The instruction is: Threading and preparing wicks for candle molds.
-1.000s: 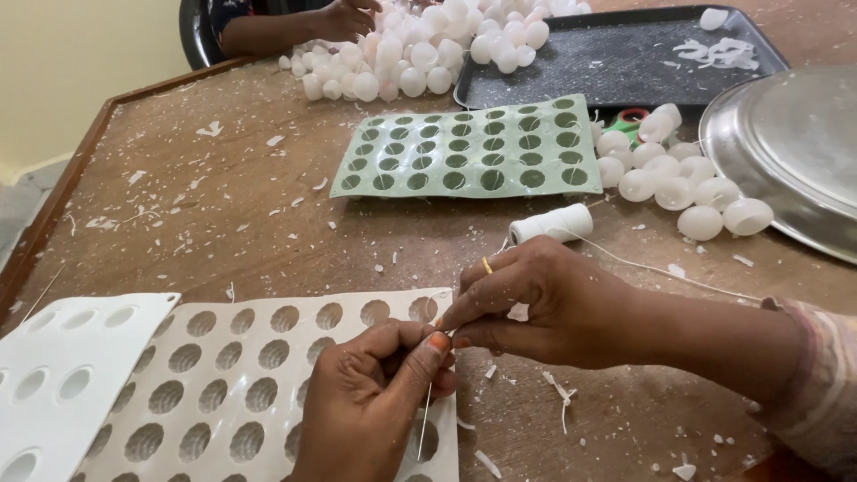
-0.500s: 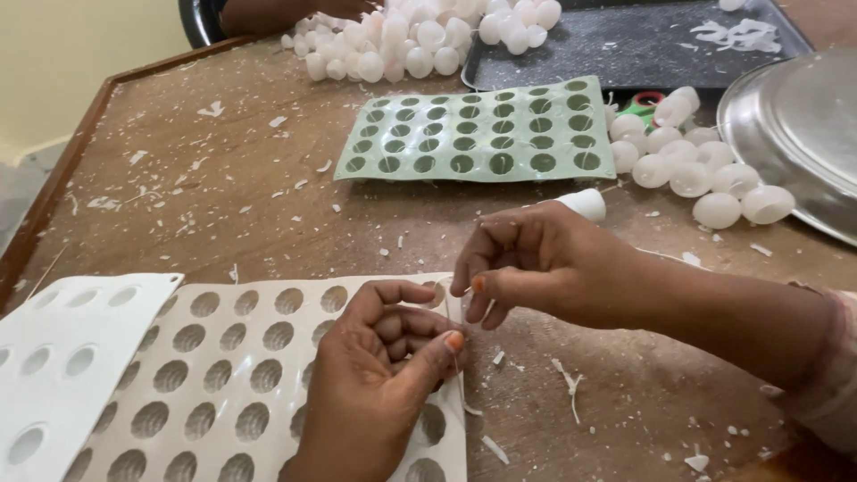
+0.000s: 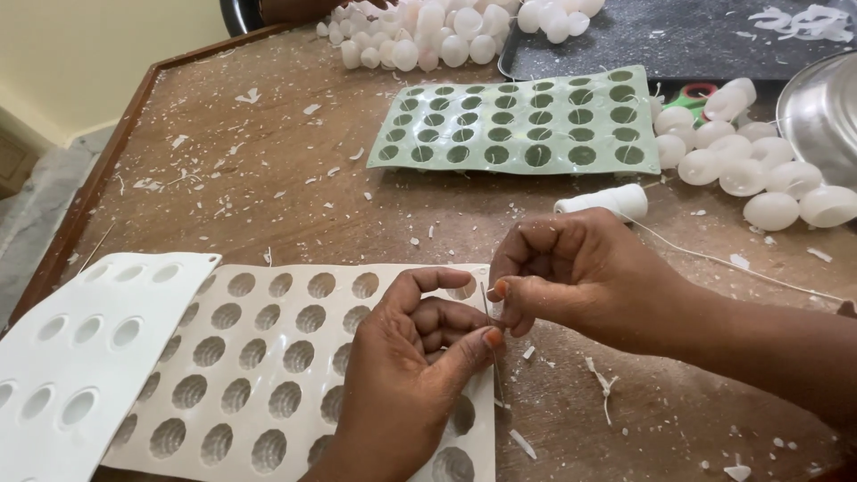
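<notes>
We see both hands meeting over the near right corner of a cream silicone mould tray with round ribbed cavities (image 3: pixel 268 357), which lies on the scuffed brown wooden tabletop (image 3: pixel 241 170). The left hand (image 3: pixel 406 375) is curled, thumb pressed toward the bent fingers, pinching a thin metal needle (image 3: pixel 491 344) that stands nearly upright between the two hands. The right hand (image 3: pixel 576 272) sits just at 2 o'clock from the left, fingers folded in, thumb and forefinger closed on the top of the same needle; whether a thread runs through it we cannot tell.

At 9 o'clock from the hands, a plain white mould tray with smooth oval holes (image 3: pixel 85 348) overlaps the cream tray's left edge. At 12 o'clock, well apart, lies a pale green silicone mould tray with round cavities (image 3: pixel 522 120). A white spool of thread (image 3: pixel 607 201) rests just beyond the right hand, its thin white strand (image 3: pixel 741 266) trailing toward 3 o'clock. White wax domes (image 3: pixel 759 178) cluster at 2 o'clock beside a steel bowl (image 3: pixel 821 112); another heap of white domes (image 3: pixel 428 36) lies at 12 o'clock near a dark tray (image 3: pixel 678 40).
</notes>
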